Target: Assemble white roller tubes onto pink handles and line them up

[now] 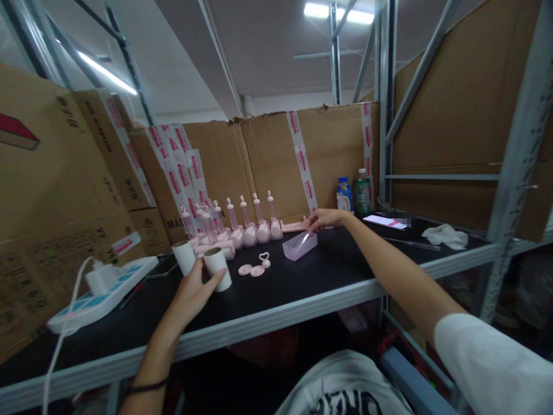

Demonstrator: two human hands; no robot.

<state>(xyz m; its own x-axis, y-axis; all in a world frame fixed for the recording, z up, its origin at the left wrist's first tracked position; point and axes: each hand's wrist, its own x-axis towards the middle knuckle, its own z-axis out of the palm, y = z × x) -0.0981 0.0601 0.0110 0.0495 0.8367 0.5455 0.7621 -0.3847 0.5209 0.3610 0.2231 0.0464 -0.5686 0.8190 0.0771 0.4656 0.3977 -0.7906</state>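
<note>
My left hand (193,292) rests on the black table (302,282), its fingers around a white cardboard roll (216,268); a second white roll (184,256) stands just left of it. My right hand (322,219) reaches far over the table and pinches a thin clear tube (306,238) above a small translucent pink tray (299,245). A row of pink pump bottles (242,227) stands behind the rolls. Two pink round caps (251,270) and a heart-shaped piece (264,257) lie between the rolls and the tray.
A white power strip (101,294) with a plugged charger lies at the left. Two drink bottles (354,195), a phone (385,222) and a crumpled white cloth (444,235) sit at the back right. Cardboard boxes (268,161) wall the table; metal rack posts (514,167) stand at the right.
</note>
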